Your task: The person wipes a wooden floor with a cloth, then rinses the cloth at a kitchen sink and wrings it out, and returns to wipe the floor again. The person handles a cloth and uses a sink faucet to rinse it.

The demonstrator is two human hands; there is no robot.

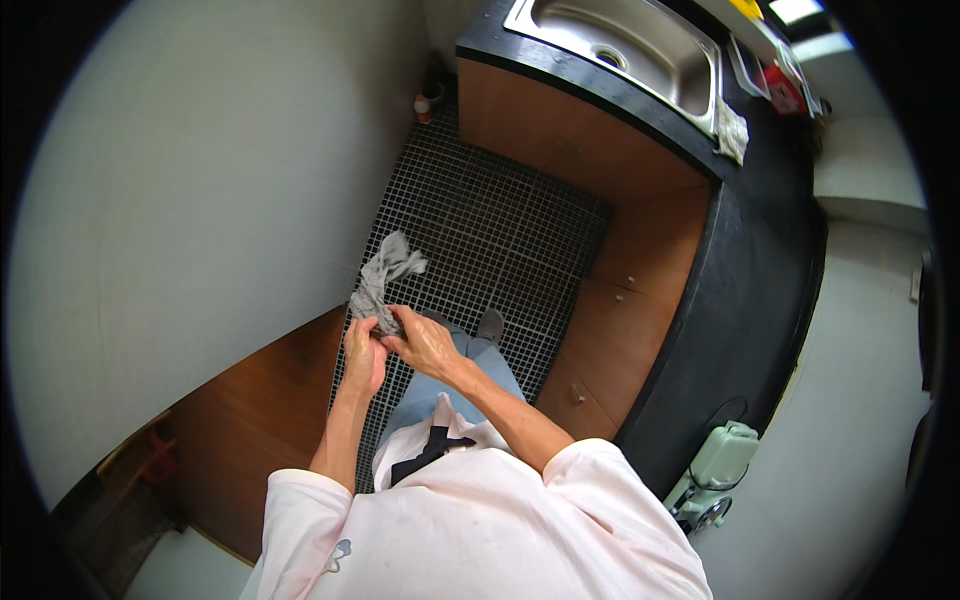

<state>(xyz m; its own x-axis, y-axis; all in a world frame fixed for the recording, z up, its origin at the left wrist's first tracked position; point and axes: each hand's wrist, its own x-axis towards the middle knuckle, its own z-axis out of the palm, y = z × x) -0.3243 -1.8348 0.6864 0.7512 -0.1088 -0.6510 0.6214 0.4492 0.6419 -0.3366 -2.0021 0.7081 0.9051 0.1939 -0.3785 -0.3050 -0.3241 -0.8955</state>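
Note:
Both my hands grip a grey cloth [373, 289] in front of my body, above the tiled floor. My left hand [365, 356] has its fingers closed around the lower end of the cloth. Close against it, my right hand [424, 341] holds the same bunched part from the other side. The cloth looks twisted near my fingers, and its loose end fans out away from me. Part of the bunched end is hidden by my hands, which look wet.
A steel sink [637, 45] is set in a black countertop [757, 262] over brown cabinets [637, 300]. A pale cloth [731, 133] hangs at the sink's corner. A green appliance [724, 457] stands on the near counter. A white wall [202, 165] rises at left; an orange-and-white bottle [423, 109] stands on the floor.

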